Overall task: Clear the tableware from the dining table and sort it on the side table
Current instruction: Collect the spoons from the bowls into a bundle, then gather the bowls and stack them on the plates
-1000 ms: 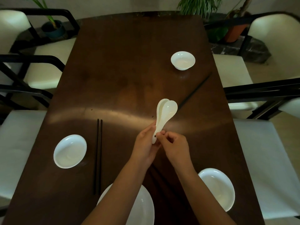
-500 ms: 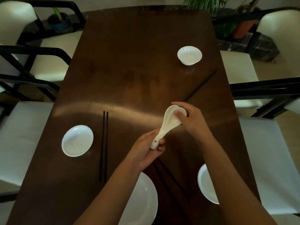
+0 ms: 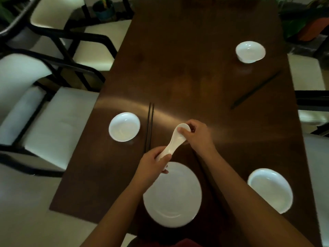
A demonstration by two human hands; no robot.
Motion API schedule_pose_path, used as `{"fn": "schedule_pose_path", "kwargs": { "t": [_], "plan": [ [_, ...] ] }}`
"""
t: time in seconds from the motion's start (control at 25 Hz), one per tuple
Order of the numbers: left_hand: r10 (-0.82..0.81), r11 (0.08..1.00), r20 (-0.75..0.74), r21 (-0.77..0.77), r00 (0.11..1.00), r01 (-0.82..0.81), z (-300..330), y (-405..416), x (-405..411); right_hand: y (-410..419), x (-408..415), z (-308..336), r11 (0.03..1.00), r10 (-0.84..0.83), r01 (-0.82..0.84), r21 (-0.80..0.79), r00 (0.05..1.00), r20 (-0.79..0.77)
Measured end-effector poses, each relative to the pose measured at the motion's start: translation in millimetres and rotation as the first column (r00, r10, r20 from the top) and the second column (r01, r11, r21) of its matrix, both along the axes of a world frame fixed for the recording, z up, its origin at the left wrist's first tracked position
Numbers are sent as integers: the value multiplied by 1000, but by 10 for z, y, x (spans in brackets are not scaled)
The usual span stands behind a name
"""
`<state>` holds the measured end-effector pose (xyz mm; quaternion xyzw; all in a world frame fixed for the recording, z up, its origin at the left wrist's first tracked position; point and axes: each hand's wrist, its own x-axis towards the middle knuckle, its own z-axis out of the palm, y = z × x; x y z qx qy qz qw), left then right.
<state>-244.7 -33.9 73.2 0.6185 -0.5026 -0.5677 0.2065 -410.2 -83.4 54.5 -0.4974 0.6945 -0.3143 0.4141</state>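
Observation:
Stacked white ceramic spoons (image 3: 175, 141) hang above the dark wooden dining table (image 3: 195, 77). My left hand (image 3: 153, 163) grips their handles, and my right hand (image 3: 197, 136) pinches the bowl end. Below them lies a large white plate (image 3: 172, 196). A white dish (image 3: 124, 126) sits at the left, a deeper dish (image 3: 270, 189) at the right, and a small bowl (image 3: 250, 52) at the far right. Black chopsticks (image 3: 149, 125) lie beside the left dish. Another pair (image 3: 256, 90) lies slanted near the small bowl. More chopsticks (image 3: 201, 163) lie partly hidden under my right forearm.
White-cushioned chairs with black frames (image 3: 53, 122) line the left side, and more stand at the right (image 3: 316, 157). Potted plants (image 3: 104, 8) stand on the floor beyond the table's far corners.
My view has swung so the table sits further right. My right hand went from the handles to the spoons' bowl end. Both hands with the spoons came nearer the large plate.

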Motion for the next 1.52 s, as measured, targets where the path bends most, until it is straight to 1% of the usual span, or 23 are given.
{"fn": "schedule_pose_path", "kwargs": {
  "t": [0.12,0.2,0.28,0.4,0.52,0.6,0.72,0.8,1.0,1.16,1.28,1.32,1.36,1.44,1.48,1.52],
  "plan": [
    [111,993,37,-35,993,-110,-101,180,505,66,542,-113,997,63,-68,45,991,115],
    [157,988,76,-29,985,-155,-187,293,855,132,882,-184,988,109,-126,84,976,189],
    [172,985,133,-22,976,-171,-287,417,1154,183,1178,-258,968,194,-222,121,959,204],
    [192,981,222,-63,956,-182,-427,597,1480,235,1541,-353,925,327,-345,160,936,130],
    [198,979,326,-114,924,-170,-550,688,1660,278,1788,-440,913,383,-376,160,924,-14],
    [194,979,364,-134,911,-155,-615,711,1723,297,1906,-493,915,392,-374,153,914,-105],
    [183,972,405,-214,896,-101,-684,728,1760,305,2010,-558,909,401,-378,172,908,-122],
    [208,962,417,-253,885,-107,-731,735,1773,304,2049,-597,904,410,-385,185,903,-130],
    [253,951,413,-270,875,-148,-827,756,1769,279,2087,-680,904,411,-377,202,897,-165],
    [324,944,385,-196,864,-266,-857,745,1782,262,2075,-713,911,410,-382,159,883,-227],
    [325,946,366,-126,872,-300,-835,725,1827,253,2055,-688,903,423,-396,169,890,-173],
    [341,940,360,-124,868,-318,-818,713,1846,252,2027,-682,909,404,-380,171,904,-138],
    [384,923,348,-142,855,-356,-787,685,1868,250,1979,-673,929,350,-331,165,931,-104],
    [504,864,316,-202,804,-461,-696,495,1918,185,1835,-628,984,126,-117,136,990,-59],
    [537,843,303,-212,788,-494,-649,324,1926,120,1760,-613,991,-7,12,130,999,-35],
    [536,844,290,-191,793,-501,-604,110,1915,31,1694,-603,985,-114,113,134,993,-1]
  ]
}}
